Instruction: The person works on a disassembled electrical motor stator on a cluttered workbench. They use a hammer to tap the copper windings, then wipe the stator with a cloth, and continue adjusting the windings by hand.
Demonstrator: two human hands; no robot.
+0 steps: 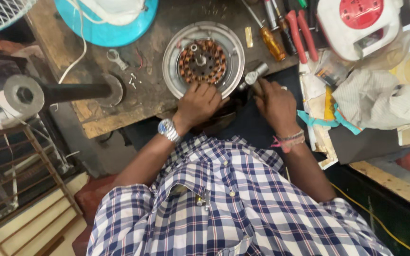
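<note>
Checked shirt [233, 199] nearest; left hand [198, 102] fingers on motor housing [204, 59]; right hand [273, 102] grips hammer [252, 77].

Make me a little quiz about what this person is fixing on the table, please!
1. True or false: the left hand rests on the edge of the round metal motor housing.
2. What does the right hand hold? A) the small hammer B) a paintbrush C) a cup
3. Fill in: the ring inside the housing is wound with ____-coloured wire coils.

Key: 1 true. 2 A. 3 copper.
</note>
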